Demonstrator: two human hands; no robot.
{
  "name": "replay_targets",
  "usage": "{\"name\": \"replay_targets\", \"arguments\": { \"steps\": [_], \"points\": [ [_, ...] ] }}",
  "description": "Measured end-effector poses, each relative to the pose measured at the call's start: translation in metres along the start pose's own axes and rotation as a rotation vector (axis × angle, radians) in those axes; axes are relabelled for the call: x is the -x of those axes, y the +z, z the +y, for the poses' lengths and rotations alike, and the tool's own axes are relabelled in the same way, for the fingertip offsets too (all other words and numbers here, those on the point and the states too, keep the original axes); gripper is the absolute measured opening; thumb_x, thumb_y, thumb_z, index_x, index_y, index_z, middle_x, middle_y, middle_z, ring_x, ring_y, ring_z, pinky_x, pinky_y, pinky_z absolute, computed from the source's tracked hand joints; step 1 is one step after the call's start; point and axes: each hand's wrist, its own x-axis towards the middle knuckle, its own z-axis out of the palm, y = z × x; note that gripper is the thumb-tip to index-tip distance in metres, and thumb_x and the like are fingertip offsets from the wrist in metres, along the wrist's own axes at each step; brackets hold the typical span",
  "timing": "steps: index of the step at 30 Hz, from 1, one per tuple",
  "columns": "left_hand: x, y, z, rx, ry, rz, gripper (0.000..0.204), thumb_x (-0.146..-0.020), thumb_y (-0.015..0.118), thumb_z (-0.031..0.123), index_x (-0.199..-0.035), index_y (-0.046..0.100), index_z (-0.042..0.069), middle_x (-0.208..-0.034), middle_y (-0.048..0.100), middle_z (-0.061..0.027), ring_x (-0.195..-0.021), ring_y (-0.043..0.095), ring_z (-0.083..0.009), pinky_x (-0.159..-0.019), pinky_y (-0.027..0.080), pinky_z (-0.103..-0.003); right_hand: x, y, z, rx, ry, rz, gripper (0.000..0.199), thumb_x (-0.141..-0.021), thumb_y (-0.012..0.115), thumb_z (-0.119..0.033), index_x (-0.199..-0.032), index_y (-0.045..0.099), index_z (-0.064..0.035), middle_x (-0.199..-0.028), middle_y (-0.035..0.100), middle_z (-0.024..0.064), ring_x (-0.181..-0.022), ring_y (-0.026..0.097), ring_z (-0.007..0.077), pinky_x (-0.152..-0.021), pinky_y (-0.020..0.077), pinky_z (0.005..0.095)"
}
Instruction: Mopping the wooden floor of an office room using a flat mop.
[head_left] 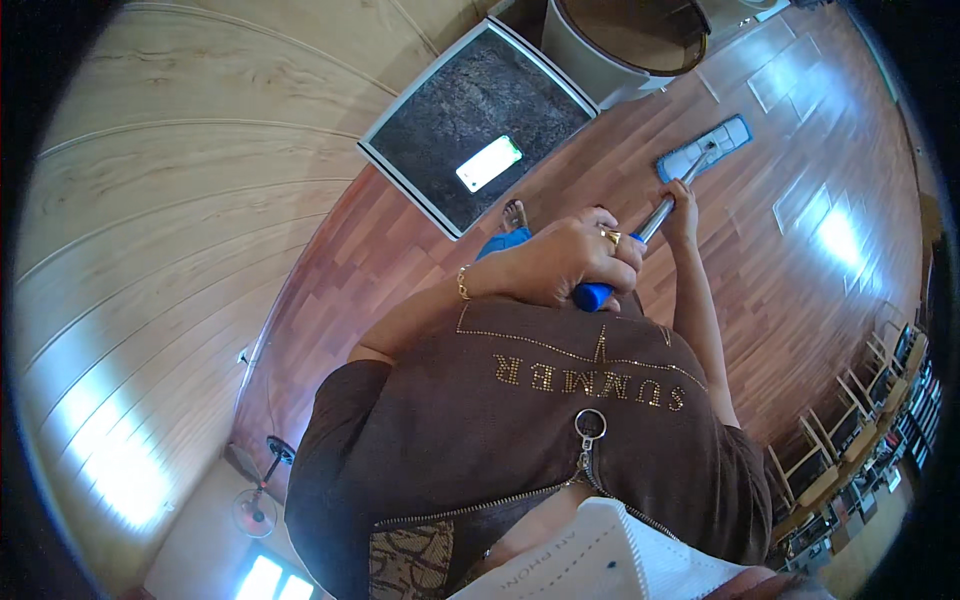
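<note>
Left hand (pixel 570 262) is clenching the blue grip end of the mop handle (pixel 655 217); right hand (pixel 682 208) is grasping the metal shaft lower down — probably spaced for leverage. Flat mop head (pixel 703 148) is resting on the wooden floor (pixel 780 290) ahead.

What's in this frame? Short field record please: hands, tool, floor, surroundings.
left hand: closed around the blue grip at the top of the mop handle
right hand: closed on the metal mop handle, lower down
mop head: flat, blue, lying on the floor
floor: reddish wood planks, glare patches
surroundings: dark mat with pale border, standing fan, wooden chairs
</note>
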Motion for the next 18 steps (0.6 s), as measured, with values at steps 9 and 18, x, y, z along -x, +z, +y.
{"name": "replay_targets", "arguments": {
  "steps": [9,18],
  "points": [
    [0.027,-0.050,0.017,0.061,0.004,0.041,0.022,-0.073,0.077,0.020,-0.083,0.059,0.011,-0.095,0.065,-0.0041,-0.109,0.061,-0.0264,-0.097,0.035,-0.048,0.012,0.011,-0.054,0.050,0.076,0.003,0.020,-0.071,0.073,-0.016,-0.075,0.055,-0.0069,-0.078,0.058,0.0104,-0.082,0.054,0.0333,-0.073,0.0440,0.0401],
    [0.034,-0.055,0.013,0.042,0.085,0.049,0.030,-0.075,0.071,0.037,-0.078,0.057,0.010,-0.087,0.059,-0.0042,-0.087,0.060,-0.0248,-0.091,0.039,-0.043,0.020,-0.002,-0.073,-0.076,0.163,-0.122,0.023,-0.078,0.071,-0.018,-0.096,0.063,-0.0083,-0.086,0.063,0.0092,-0.078,0.058,0.0249,-0.071,0.0463,0.0352]
  ]
}}
